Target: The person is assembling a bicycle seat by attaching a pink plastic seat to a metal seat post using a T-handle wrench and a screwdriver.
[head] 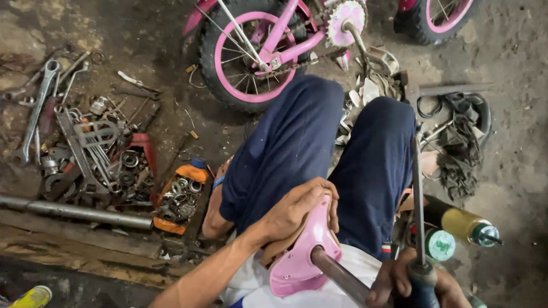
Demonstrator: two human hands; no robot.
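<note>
Left hand (299, 214) clamps the pink saddle (302, 256) underside-up, steadying its post (342, 276); right hand (414, 282), beside the saddle, grips a file (418, 199) upright for working.

Left hand (297, 214) curled in a grip — right hand (411, 282) fisted.

Under you is a dirty, dark concrete floor (514, 68). To your left it carries scattered steel spanners (37, 108), a long grey metal pipe (74, 211) and an orange plastic tray of bearing rings (178, 197). Ahead stands the pink-rimmed small bicycle wheel (251, 54); dark greasy rags (459, 154) lie right.
</note>
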